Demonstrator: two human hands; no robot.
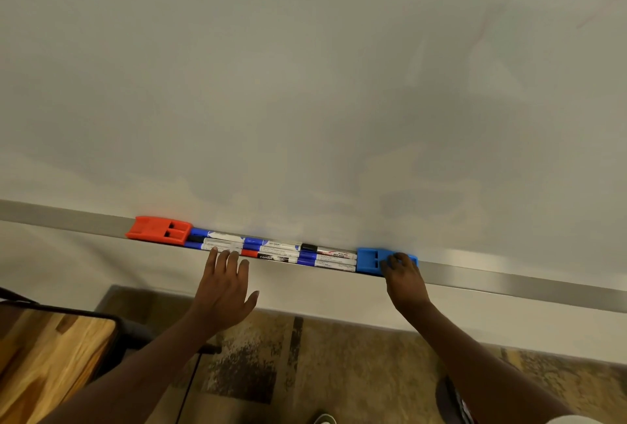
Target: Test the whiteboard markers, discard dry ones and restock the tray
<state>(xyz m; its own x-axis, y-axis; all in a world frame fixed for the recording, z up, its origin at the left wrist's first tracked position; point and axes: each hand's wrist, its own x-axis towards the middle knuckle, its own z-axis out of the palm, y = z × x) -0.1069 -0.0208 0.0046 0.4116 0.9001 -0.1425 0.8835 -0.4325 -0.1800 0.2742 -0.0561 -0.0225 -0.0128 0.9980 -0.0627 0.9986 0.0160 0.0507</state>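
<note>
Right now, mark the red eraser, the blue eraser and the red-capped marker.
red eraser [157,228]: head view, middle of its top face.
blue eraser [368,259]: head view, bare left half, clear of the right hand [403,276].
red-capped marker [271,257]: head view, black label on its barrel.

The markers [271,250] lie flat in the tray [509,283], a long grey ledge along the bottom of the whiteboard [271,84]. They sit between a red eraser [157,228] and a blue eraser [369,260]. They are packed side by side in three rows, end to end, all pointing along the tray. Each one has a white body with small print and its cap on. Most caps are blue. One front marker [268,255] has a red cap and a black label. One at the back [327,250] has a black cap. There may be about nine, but the view is blurry.
</note>
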